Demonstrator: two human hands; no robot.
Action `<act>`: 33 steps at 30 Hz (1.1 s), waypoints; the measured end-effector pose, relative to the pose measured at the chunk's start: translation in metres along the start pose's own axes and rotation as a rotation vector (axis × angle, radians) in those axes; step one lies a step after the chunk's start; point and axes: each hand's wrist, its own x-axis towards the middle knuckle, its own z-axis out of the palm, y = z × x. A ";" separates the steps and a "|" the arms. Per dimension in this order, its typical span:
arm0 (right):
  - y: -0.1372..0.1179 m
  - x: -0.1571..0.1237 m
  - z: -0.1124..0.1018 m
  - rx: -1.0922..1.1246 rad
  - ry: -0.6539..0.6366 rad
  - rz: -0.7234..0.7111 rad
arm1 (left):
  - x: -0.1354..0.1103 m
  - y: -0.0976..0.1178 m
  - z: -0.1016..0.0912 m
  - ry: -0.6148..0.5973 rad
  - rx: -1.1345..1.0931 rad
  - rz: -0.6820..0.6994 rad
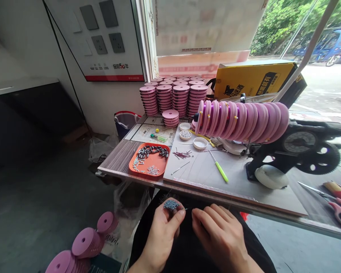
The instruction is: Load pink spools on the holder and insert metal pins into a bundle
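Biggest thing past the fingertips is the hand-crank winder [298, 149] loaded with pink spools [241, 120], with the orange tray [159, 163] of small metal parts further off across the table [238, 182]. Left hand [161, 235] is pinched closed around a little cluster of grey beads [171, 204], sitting right at the thumb and fingertips above the lap. Right hand [220, 235] is curled just beside it, apparently nipping something thread-thin, can't really tell; I'd guess one loose squeeze and those beads scatter onto the floor.

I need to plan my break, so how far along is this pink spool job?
Looks done: tall stacks of pink plastic spools by the window, and a row of them on the black winding machine. In hand: the left hand pinches a cluster of small grey beads, the right hand beside it. Left: loose parts in the orange tray.
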 end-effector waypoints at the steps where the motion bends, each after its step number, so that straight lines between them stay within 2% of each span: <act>1: 0.000 0.000 0.000 0.003 -0.001 0.002 | 0.000 0.000 0.000 -0.003 0.017 0.014; 8: -0.002 0.001 0.000 0.044 0.017 0.007 | 0.003 -0.001 -0.002 0.014 0.101 0.083; 15: -0.001 0.001 0.000 0.169 0.019 0.054 | 0.005 -0.001 -0.002 0.011 0.037 0.064; 19: -0.001 0.002 -0.003 0.278 -0.036 0.166 | 0.004 0.001 -0.001 0.027 0.019 0.053; 25: 0.000 0.005 -0.004 0.484 -0.177 0.403 | 0.000 0.007 0.004 0.014 0.077 0.134; 33: -0.002 0.006 -0.005 0.694 -0.237 0.609 | -0.001 0.005 0.006 0.016 0.058 0.146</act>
